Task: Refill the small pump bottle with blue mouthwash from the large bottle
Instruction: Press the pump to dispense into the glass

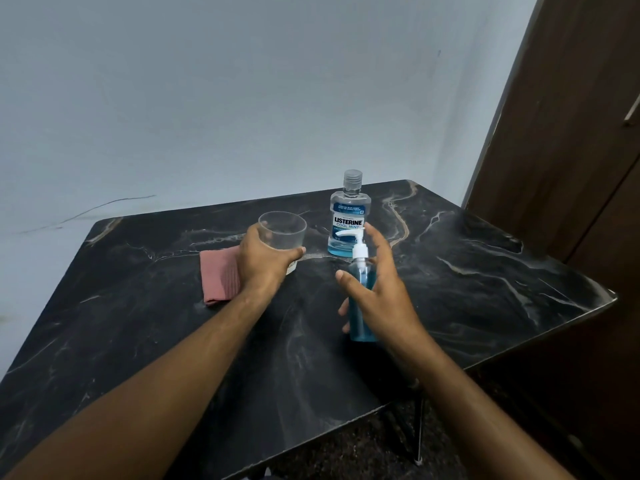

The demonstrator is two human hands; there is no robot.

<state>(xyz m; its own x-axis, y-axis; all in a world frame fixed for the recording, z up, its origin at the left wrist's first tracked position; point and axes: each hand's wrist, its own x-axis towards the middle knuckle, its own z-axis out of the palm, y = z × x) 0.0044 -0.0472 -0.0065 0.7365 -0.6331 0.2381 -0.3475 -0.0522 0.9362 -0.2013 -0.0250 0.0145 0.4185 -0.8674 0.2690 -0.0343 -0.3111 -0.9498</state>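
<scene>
The small pump bottle [358, 320] is clear with a white pump head and is mostly full of blue liquid. It is upright near the middle of the table. My right hand [384, 296] wraps around it from the right, with the index finger raised beside the pump head. Just behind it stands the large mouthwash bottle [349, 216], its clear cap on and only a little blue liquid at the bottom. My left hand [263, 268] grips an empty clear glass [284, 230] from its near side.
A folded pink cloth [218, 278] lies left of my left hand on the black marble-pattern table [485, 265]. A pale wall is behind the table, and a dark wooden door stands at the right past the table's edge.
</scene>
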